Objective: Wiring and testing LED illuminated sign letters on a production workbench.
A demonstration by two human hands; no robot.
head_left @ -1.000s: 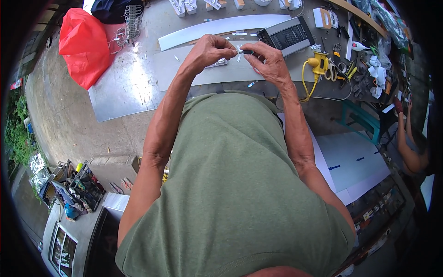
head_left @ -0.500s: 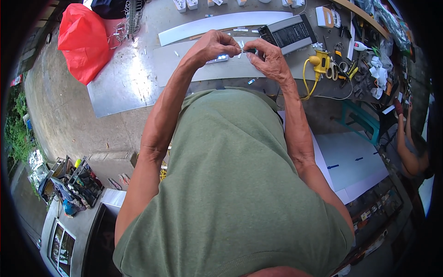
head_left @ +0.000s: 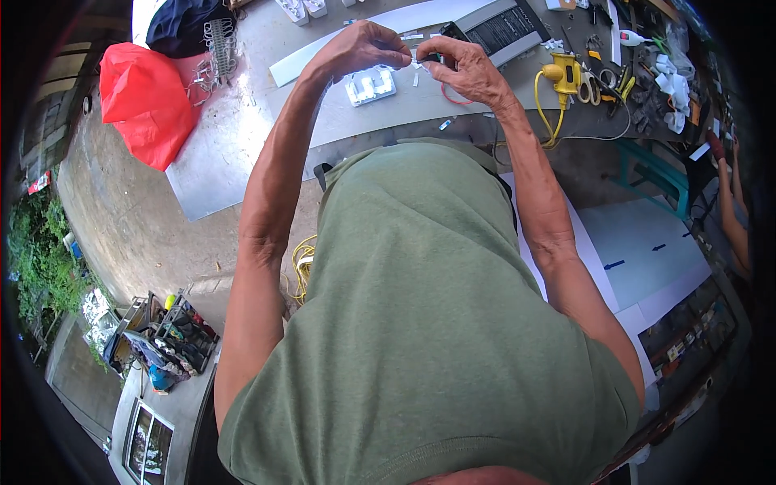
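My left hand [head_left: 364, 50] is closed in a pinch over the far side of the table. Facing it, my right hand [head_left: 467, 71] is pinched too, fingertips almost touching the left ones. Between them shows a small white piece [head_left: 416, 63], too small to name. Something dark sits in the curl of my right fingers; I cannot make out what. Just under my left hand lies a white tray-like part [head_left: 372, 86] with raised white lumps. A thin red wire [head_left: 454, 100] curves below my right hand.
Beyond my right hand lies a grey-and-black box [head_left: 509, 36]. Farther right are a yellow socket block [head_left: 563, 77] with its cable, scissors [head_left: 589, 90] and loose tools. A red bag [head_left: 144, 105] hangs over the table's left end. A teal stool [head_left: 659, 178] stands at right, near another person.
The view has shifted, and both hands now sit higher in it, still pinched together. The white tray-like part shows more fully, and the red wire has come into sight.
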